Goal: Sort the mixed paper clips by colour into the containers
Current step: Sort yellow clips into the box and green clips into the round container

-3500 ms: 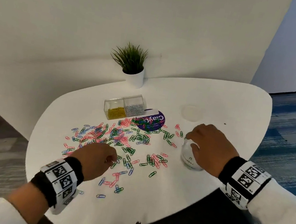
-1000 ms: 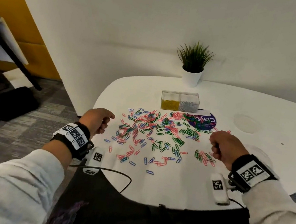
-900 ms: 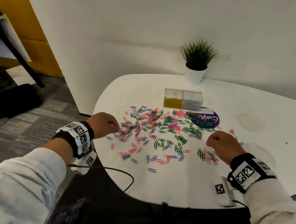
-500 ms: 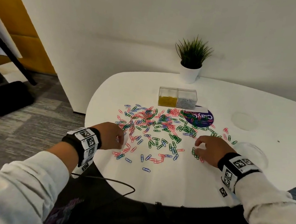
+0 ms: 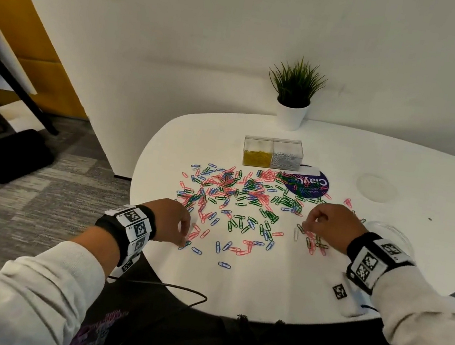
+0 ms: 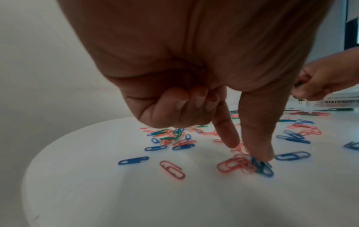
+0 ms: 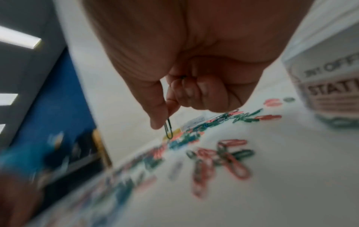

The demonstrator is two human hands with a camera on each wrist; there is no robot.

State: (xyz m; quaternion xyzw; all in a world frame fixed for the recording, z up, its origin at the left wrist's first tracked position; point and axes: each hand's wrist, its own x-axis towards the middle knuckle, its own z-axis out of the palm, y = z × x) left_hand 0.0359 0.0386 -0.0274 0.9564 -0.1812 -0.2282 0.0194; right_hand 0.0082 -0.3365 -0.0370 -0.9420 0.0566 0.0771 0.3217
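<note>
While the left hand (image 6: pixel 194 64) pins a small blue plastic-coated paper clip (image 6: pixel 262 166) under its thumb on the white counter (image 5: pixel 276 292) to slide it free, the right hand (image 7: pixel 194 61) pinches a dark green paper clip (image 7: pixel 168 128), probably ready to drop it in the clear round tub (image 5: pixel 394 235).

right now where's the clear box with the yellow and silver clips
In the head view the clear box stands at the table's far side, just behind the clip pile, in front of the potted plant.

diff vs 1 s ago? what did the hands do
Both hands went from fists above the near edge forward onto the clips. The right hand now pinches a green paper clip lifted off the table; the left hand presses a blue clip with its thumb. The compartment box and plant haven't moved.
</note>
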